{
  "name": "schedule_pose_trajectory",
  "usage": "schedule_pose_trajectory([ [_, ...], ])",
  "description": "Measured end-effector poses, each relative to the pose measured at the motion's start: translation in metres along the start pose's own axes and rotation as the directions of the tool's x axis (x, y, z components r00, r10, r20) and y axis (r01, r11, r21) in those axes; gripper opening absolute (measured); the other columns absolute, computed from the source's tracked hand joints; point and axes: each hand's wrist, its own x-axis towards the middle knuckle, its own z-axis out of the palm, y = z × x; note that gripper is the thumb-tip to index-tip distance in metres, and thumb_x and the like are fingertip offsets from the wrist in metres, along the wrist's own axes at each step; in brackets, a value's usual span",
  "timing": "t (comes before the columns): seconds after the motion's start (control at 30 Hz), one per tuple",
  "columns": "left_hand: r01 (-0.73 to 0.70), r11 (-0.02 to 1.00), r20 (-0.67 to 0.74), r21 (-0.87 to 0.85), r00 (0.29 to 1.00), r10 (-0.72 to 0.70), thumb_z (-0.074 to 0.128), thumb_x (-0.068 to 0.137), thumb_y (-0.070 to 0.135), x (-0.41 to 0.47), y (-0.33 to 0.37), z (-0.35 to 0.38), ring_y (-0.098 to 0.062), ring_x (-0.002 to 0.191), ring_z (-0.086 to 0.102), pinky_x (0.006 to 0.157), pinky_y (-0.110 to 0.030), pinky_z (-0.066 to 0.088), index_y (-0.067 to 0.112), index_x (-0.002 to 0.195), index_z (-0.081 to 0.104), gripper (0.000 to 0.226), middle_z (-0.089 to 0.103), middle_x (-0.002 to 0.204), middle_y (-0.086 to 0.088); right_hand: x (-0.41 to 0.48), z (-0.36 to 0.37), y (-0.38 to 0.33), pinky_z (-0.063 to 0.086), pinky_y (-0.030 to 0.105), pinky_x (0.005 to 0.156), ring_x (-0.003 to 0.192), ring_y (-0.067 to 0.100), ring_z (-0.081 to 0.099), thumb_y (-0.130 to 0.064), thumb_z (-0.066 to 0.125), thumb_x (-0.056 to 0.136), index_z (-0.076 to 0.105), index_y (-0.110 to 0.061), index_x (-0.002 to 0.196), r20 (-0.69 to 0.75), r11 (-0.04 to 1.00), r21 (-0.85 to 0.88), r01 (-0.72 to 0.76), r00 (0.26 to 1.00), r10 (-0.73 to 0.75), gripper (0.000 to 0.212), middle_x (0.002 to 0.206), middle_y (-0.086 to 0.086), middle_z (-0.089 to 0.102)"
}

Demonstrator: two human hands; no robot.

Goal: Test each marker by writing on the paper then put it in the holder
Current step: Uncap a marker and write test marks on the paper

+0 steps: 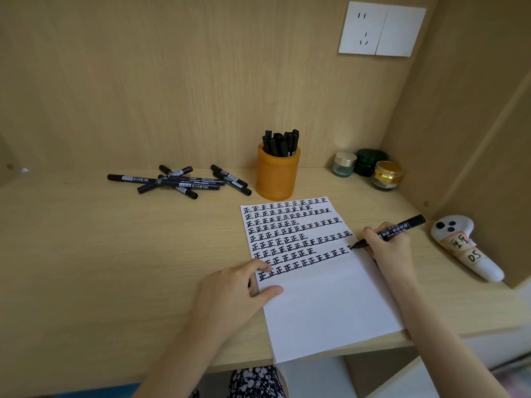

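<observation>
A: Where is the marker (399,229)?
B: In the right hand (388,249). Its fingers curl round it, with the tip on the paper (324,305) at a row's end, so it can write.
A: How does it look?
B: Black, with a label.
A: And the left hand (238,285)?
B: Flat on the paper's edge, holding nothing. I think it stops the paper sliding. Just behind stands the holder (277,179), with markers in it. Loose markers (178,182) lie on the worktop (115,254).

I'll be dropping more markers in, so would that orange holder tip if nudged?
Probably steady: the holder looks squat and wide-based. The markers in it stick out above the rim, so a high knock might rock it.
</observation>
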Motion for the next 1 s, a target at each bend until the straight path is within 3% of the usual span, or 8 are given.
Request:
schedule_pose_trajectory([
  [0.2, -0.006, 1.000, -0.003, 0.000, 1.000, 0.006, 0.046, 0.076, 0.074, -0.0009, 0.0002, -0.0006, -0.001, 0.058, 0.055, 0.059, -0.019, 0.049, 0.045, 0.112, 0.054, 0.047, 0.051, 0.058, 0.012, -0.0008, -0.0009, 0.0000, 0.032, 0.022, 0.049, 0.050, 0.012, 0.037, -0.006, 0.060, 0.084, 0.045, -0.015, 0.063, -0.002, 0.998, 0.057, -0.034, 0.999, 0.034, 0.027, 0.058, 0.003, 0.042],
  [0.4, 0.011, 1.000, -0.006, -0.004, 1.000, -0.011, 0.049, 0.076, 0.072, -0.0009, 0.0019, -0.0019, -0.001, 0.068, 0.060, 0.057, -0.014, 0.043, 0.045, 0.111, 0.054, 0.044, 0.049, 0.058, 0.011, -0.0016, 0.0008, -0.0004, 0.030, 0.030, 0.056, 0.054, 0.017, 0.037, -0.007, 0.061, 0.085, 0.045, -0.013, 0.062, 0.034, 1.000, -0.008, 0.002, 0.999, -0.002, 0.028, 0.058, 0.005, 0.043],
  [0.6, 0.001, 1.000, -0.004, -0.029, 1.000, -0.001, 0.045, 0.075, 0.074, -0.0010, 0.0001, -0.0001, 0.000, 0.066, 0.060, 0.063, -0.022, 0.051, 0.045, 0.110, 0.053, 0.047, 0.055, 0.062, 0.012, 0.0002, -0.0004, 0.0014, 0.030, 0.031, 0.055, 0.056, 0.019, 0.038, -0.004, 0.061, 0.082, 0.046, -0.012, 0.064, 0.023, 1.000, -0.020, -0.003, 1.000, 0.003, 0.025, 0.059, 0.008, 0.044],
  [1.0, 0.001, 1.000, -0.003, -0.008, 1.000, -0.001, 0.047, 0.076, 0.073, -0.0011, 0.0019, -0.0012, 0.000, 0.066, 0.060, 0.062, -0.020, 0.050, 0.045, 0.112, 0.053, 0.046, 0.051, 0.058, 0.011, -0.0002, -0.0001, 0.0019, 0.029, 0.031, 0.055, 0.054, 0.018, 0.037, -0.005, 0.063, 0.083, 0.046, -0.013, 0.063, 0.043, 1.000, -0.028, 0.012, 0.999, -0.010, 0.027, 0.058, 0.006, 0.042],
])
